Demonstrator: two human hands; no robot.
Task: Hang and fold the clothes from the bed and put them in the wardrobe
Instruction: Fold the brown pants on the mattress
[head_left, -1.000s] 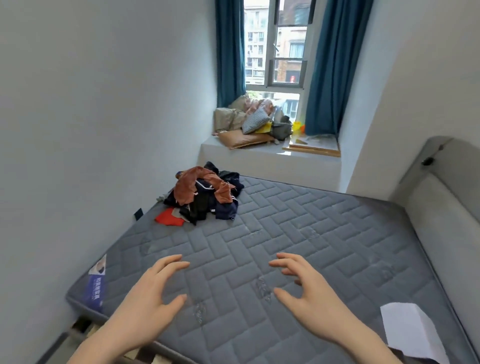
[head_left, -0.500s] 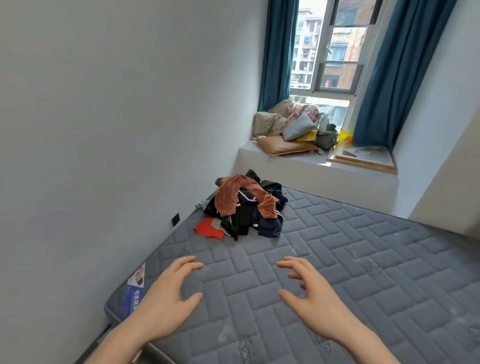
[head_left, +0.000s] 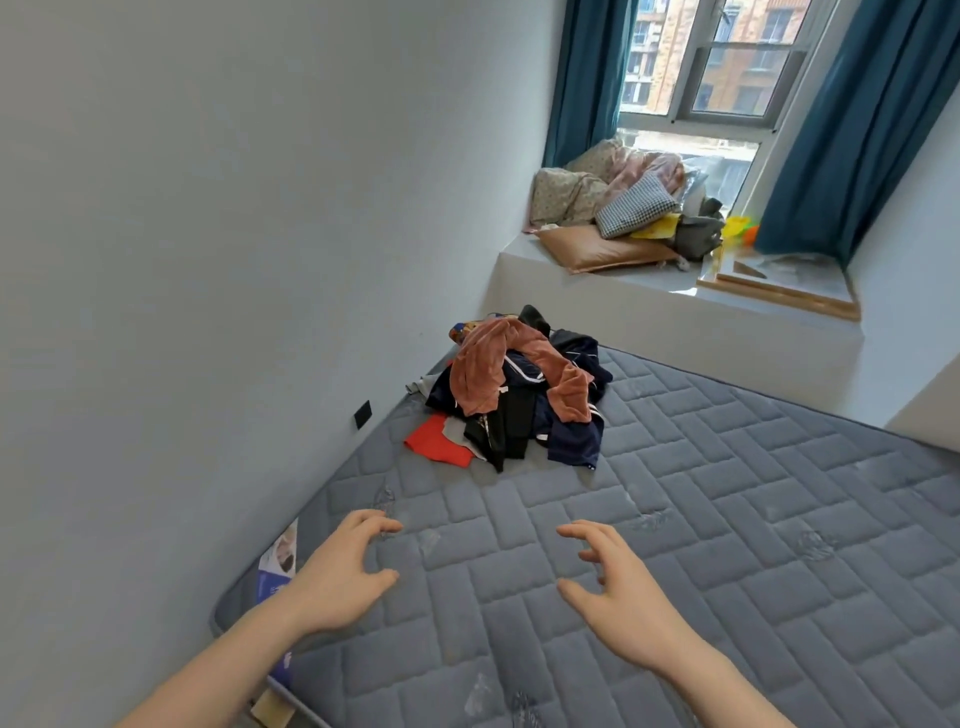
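bare mattress ahead, wall hemming left

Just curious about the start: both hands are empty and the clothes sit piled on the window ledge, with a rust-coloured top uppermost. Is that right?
Not quite. The head view shows the clothes pile on the mattress, not the window ledge. The rust-coloured top is uppermost; left hand and right hand are empty.

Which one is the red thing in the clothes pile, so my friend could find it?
Find the grey mattress and the clothes pile near the wall. The red cloth lies flat at the pile's near left edge, the only bright red piece beside dark garments.
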